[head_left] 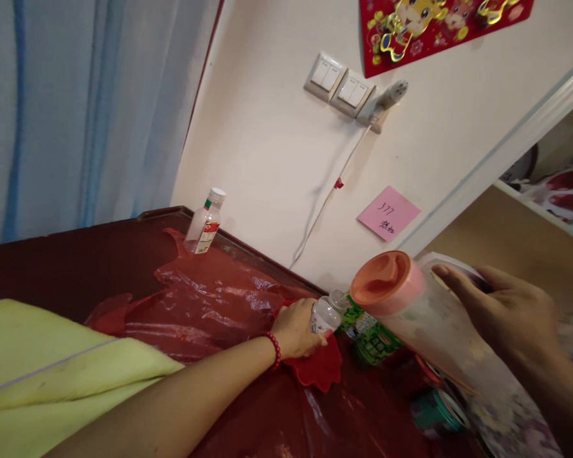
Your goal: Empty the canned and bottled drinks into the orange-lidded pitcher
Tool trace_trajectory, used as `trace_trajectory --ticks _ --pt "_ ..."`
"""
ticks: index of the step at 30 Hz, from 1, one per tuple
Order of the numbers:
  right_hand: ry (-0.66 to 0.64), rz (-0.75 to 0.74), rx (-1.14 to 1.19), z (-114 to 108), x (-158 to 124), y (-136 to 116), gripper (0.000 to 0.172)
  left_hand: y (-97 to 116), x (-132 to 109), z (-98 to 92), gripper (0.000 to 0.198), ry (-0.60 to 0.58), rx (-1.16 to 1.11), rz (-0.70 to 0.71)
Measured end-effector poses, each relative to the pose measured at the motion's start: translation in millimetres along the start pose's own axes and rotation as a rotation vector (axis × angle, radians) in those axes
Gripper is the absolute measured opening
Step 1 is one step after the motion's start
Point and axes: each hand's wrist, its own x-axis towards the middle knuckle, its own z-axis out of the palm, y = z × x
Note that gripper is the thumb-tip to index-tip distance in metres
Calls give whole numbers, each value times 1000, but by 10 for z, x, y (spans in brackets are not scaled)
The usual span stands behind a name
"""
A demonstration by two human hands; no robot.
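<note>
My left hand [293, 329], with a red bead bracelet at its wrist, is wrapped round a small clear glass bottle [325, 314] with an uncovered mouth. Under that hand lies a red scalloped mat [319, 369]. On the right, my right hand [510, 312] grips the handle of a translucent pitcher [434, 324]. The pitcher has an orange lid [381, 280] and is tilted, its lid end toward the glass bottle but apart from it. Whether any liquid is leaving the pitcher, I cannot tell.
Green cans [375, 343] and a teal can [439, 412] stand beside the mat. A labelled clear bottle [205, 222] is at the back, near red plastic film [210, 292]. Yellow cloth [67, 375] lies at left. A white cord [325, 191] hangs down the wall.
</note>
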Motion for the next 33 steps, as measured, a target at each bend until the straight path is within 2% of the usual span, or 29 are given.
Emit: trace_trajectory --ticks 5,15,26,33 --pt "-4 20 29 15 -9 18 70 -6 3 2 62 -2 9 3" --pt "15 -24 46 13 -16 23 71 -24 15 22 61 7 17 9" --pt "-15 37 36 12 -12 6 68 -22 2 21 62 19 -6 10" --pt "-6 16 33 16 -23 22 69 -34 17 24 63 19 -10 29"
